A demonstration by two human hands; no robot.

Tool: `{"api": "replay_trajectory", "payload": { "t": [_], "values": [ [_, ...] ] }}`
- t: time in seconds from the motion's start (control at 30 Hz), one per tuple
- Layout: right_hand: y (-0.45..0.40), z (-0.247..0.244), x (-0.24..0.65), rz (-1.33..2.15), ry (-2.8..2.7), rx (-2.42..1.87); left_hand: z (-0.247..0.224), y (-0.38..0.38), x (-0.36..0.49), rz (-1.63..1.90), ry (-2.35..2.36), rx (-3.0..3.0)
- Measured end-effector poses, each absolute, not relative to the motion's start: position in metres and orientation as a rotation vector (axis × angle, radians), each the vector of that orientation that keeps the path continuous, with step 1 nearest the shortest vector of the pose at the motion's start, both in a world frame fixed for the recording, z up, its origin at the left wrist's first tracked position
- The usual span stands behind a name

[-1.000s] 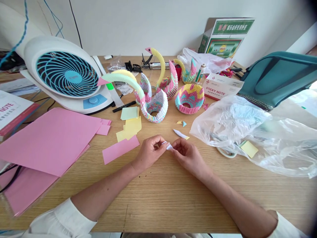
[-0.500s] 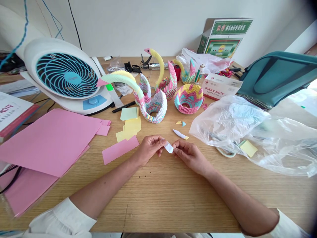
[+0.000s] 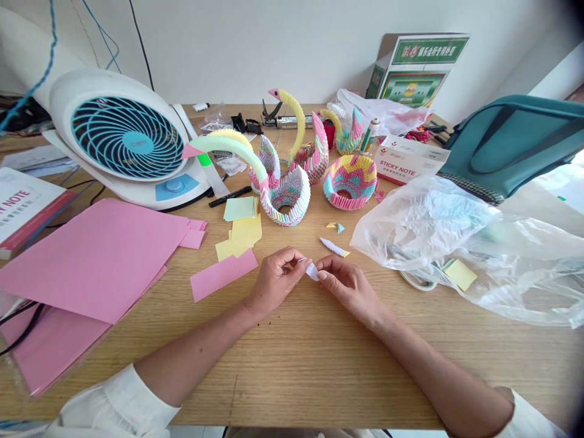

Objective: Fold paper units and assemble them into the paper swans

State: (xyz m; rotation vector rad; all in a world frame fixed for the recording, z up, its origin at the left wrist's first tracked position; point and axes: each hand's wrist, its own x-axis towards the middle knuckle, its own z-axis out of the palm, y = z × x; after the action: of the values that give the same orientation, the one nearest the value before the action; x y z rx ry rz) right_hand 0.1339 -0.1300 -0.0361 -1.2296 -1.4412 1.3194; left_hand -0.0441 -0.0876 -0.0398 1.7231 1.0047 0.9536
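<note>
a small folded white paper piece is gripped at the centre of the view, pinched between the closed fingertips of the left hand and the right hand above the wooden desk. a pink paper strip is laid beside the left hand; a white paper triangle is left beyond the right hand.

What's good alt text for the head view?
A person's left hand and right hand pinch a small folded white paper piece over a wooden desk. Beyond them stand multicoloured 3D origami swans, with pink paper sheets to the left and a plastic bag to the right.
</note>
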Motion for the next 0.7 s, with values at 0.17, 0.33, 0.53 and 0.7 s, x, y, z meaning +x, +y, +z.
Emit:
{"api": "replay_trajectory", "payload": {
  "t": [0.17,0.33,0.53,0.7],
  "values": [
    [-0.128,-0.046,0.132,1.254,-1.455,-1.274,-0.038,-0.09,-0.043,0.959,0.954,1.733],
    [-0.127,-0.044,0.134,1.268,-1.421,-1.274,-0.036,-0.09,-0.042,0.96,0.959,1.669],
    [-0.126,-0.044,0.135,1.298,-1.344,-1.262,-0.036,-0.091,-0.042,0.933,0.975,1.639],
    [-0.127,-0.036,0.136,1.362,-1.282,-1.188,-0.035,-0.09,-0.043,0.993,1.024,1.669]
  ]
}}
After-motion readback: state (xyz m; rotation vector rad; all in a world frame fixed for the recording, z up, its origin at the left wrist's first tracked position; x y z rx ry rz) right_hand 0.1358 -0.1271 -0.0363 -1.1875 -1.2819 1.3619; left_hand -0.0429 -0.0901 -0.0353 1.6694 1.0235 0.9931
